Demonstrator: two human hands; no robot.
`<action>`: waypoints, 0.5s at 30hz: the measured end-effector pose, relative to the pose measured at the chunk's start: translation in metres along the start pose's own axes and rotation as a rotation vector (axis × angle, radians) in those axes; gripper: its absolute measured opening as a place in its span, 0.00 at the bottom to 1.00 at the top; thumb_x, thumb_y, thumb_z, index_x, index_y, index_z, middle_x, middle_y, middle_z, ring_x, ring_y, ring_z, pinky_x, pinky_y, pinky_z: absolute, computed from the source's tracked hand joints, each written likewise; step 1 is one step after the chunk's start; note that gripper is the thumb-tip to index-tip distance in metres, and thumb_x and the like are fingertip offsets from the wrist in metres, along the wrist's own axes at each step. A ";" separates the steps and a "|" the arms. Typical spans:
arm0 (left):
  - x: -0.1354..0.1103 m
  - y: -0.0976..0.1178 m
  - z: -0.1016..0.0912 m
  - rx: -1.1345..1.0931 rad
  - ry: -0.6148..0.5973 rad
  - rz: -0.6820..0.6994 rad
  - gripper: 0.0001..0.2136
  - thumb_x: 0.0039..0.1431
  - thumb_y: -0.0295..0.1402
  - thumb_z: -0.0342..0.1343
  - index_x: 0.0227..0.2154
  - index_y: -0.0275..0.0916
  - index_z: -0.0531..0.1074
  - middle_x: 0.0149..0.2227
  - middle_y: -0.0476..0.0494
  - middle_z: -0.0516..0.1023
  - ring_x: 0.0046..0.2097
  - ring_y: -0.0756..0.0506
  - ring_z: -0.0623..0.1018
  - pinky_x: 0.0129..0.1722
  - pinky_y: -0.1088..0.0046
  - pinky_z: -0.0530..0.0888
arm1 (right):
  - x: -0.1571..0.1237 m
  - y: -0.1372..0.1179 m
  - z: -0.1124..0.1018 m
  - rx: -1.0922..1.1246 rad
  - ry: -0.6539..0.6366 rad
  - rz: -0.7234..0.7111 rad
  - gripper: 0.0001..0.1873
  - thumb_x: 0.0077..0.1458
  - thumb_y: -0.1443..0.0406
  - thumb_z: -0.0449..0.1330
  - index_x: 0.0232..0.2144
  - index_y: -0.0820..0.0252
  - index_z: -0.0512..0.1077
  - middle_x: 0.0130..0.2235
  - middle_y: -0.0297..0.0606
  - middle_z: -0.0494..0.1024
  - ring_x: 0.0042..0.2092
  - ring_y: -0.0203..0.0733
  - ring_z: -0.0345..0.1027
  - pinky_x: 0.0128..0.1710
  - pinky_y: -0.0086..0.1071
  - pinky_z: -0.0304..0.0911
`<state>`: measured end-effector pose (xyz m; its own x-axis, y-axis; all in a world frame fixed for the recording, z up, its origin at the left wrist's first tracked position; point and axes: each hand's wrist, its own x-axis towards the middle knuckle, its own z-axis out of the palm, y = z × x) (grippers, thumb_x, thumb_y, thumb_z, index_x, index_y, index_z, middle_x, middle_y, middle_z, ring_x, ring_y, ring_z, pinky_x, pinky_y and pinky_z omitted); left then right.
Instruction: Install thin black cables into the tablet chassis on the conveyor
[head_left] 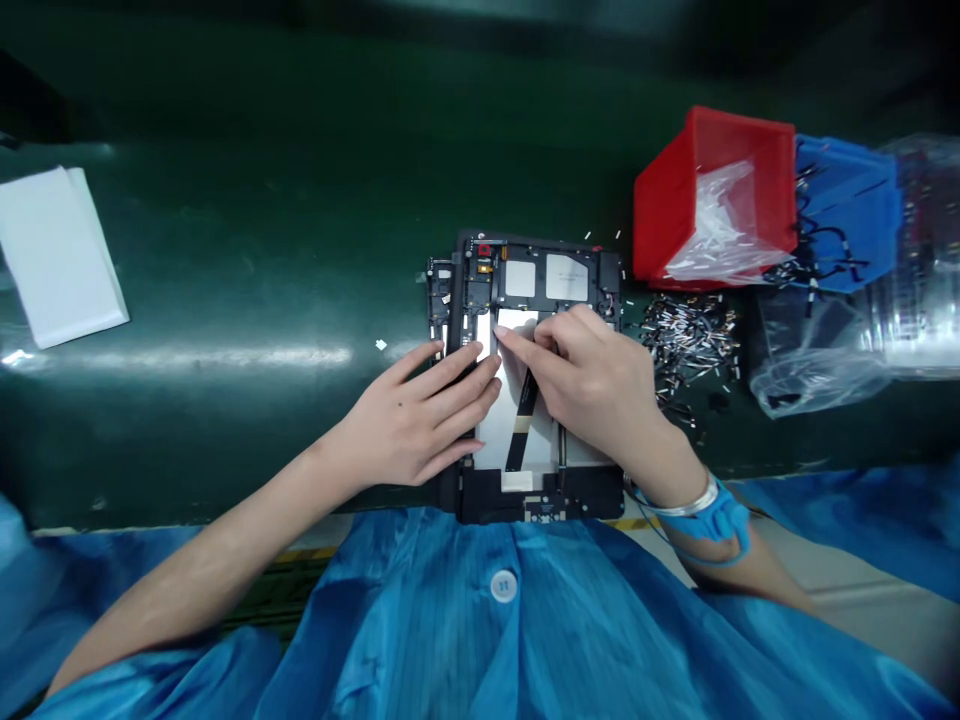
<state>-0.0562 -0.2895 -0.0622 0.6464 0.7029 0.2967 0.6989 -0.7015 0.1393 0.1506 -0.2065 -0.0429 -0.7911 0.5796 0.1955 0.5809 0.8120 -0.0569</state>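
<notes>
An opened tablet body [540, 270] with a black frame, metal shields and a white battery lies on the green belt [225, 300] in front of me. My left hand [420, 415] lies flat on its left edge with fingers stretched out, holding it down. My right hand [592, 375] is curled over the middle of the tablet, fingertips pinched and pressing near the top of a black flat cable [523, 425] that runs down the battery. What the fingertips pinch is too small to make out. A blue wrist strap [716, 520] is on my right wrist.
A red bin [675, 200] holding a clear plastic bag stands to the right, with a blue bin [855, 200] beside it. Several small dark cable parts [686, 335] are scattered between bin and tablet. Clear bags [817, 365] lie far right. White sheets [56, 255] lie far left.
</notes>
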 end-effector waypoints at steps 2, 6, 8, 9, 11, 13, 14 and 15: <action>0.000 0.000 0.000 -0.023 -0.006 -0.019 0.20 0.68 0.39 0.43 0.55 0.34 0.68 0.58 0.36 0.71 0.62 0.36 0.67 0.59 0.55 0.65 | 0.006 -0.001 0.000 -0.020 -0.008 0.021 0.19 0.62 0.70 0.48 0.49 0.56 0.73 0.31 0.38 0.72 0.35 0.39 0.62 0.26 0.31 0.54; -0.006 0.007 -0.008 -0.239 0.103 -0.164 0.23 0.68 0.41 0.43 0.62 0.38 0.60 0.61 0.36 0.67 0.63 0.36 0.64 0.59 0.53 0.65 | 0.008 -0.002 -0.012 0.038 0.020 0.083 0.18 0.62 0.69 0.49 0.48 0.55 0.74 0.32 0.39 0.74 0.36 0.40 0.64 0.28 0.32 0.55; -0.013 0.018 -0.011 -0.326 0.239 -0.391 0.24 0.68 0.40 0.43 0.64 0.42 0.54 0.63 0.36 0.63 0.64 0.36 0.63 0.59 0.51 0.65 | -0.005 0.000 -0.021 0.089 0.090 0.193 0.17 0.63 0.67 0.49 0.48 0.54 0.74 0.32 0.39 0.75 0.35 0.41 0.66 0.30 0.33 0.56; -0.017 0.025 -0.011 -0.336 0.288 -0.514 0.24 0.67 0.39 0.43 0.65 0.43 0.53 0.64 0.36 0.61 0.64 0.36 0.63 0.59 0.51 0.64 | -0.015 0.001 -0.025 0.103 0.131 0.280 0.16 0.63 0.66 0.50 0.48 0.54 0.74 0.32 0.40 0.76 0.35 0.41 0.67 0.30 0.33 0.57; -0.025 0.042 -0.008 -0.318 0.304 -0.684 0.24 0.67 0.36 0.45 0.64 0.44 0.54 0.65 0.36 0.59 0.64 0.36 0.62 0.60 0.49 0.63 | -0.038 0.004 -0.028 0.073 0.188 0.513 0.16 0.62 0.62 0.52 0.48 0.57 0.74 0.30 0.41 0.75 0.31 0.41 0.66 0.29 0.34 0.55; -0.029 0.058 -0.001 -0.317 0.250 -0.715 0.23 0.67 0.37 0.46 0.64 0.43 0.55 0.66 0.35 0.56 0.65 0.34 0.60 0.60 0.47 0.62 | -0.060 0.005 -0.028 0.052 0.129 0.693 0.17 0.60 0.55 0.54 0.42 0.59 0.77 0.23 0.38 0.72 0.25 0.40 0.61 0.25 0.34 0.48; -0.029 0.064 0.003 -0.317 0.234 -0.703 0.24 0.67 0.37 0.46 0.64 0.42 0.55 0.66 0.33 0.54 0.65 0.33 0.58 0.60 0.46 0.62 | -0.067 0.005 -0.026 0.089 0.064 0.740 0.19 0.59 0.52 0.54 0.36 0.59 0.78 0.20 0.36 0.69 0.22 0.39 0.59 0.23 0.33 0.46; -0.029 0.069 0.005 -0.316 0.233 -0.687 0.25 0.66 0.37 0.46 0.65 0.42 0.54 0.67 0.32 0.53 0.66 0.33 0.57 0.60 0.45 0.62 | -0.073 0.003 -0.025 0.158 -0.007 0.764 0.20 0.58 0.50 0.54 0.30 0.58 0.77 0.17 0.34 0.66 0.20 0.38 0.57 0.23 0.32 0.44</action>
<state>-0.0252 -0.3572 -0.0654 -0.0035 0.9726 0.2324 0.7757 -0.1440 0.6144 0.2147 -0.2478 -0.0329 -0.1843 0.9821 0.0392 0.9313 0.1873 -0.3124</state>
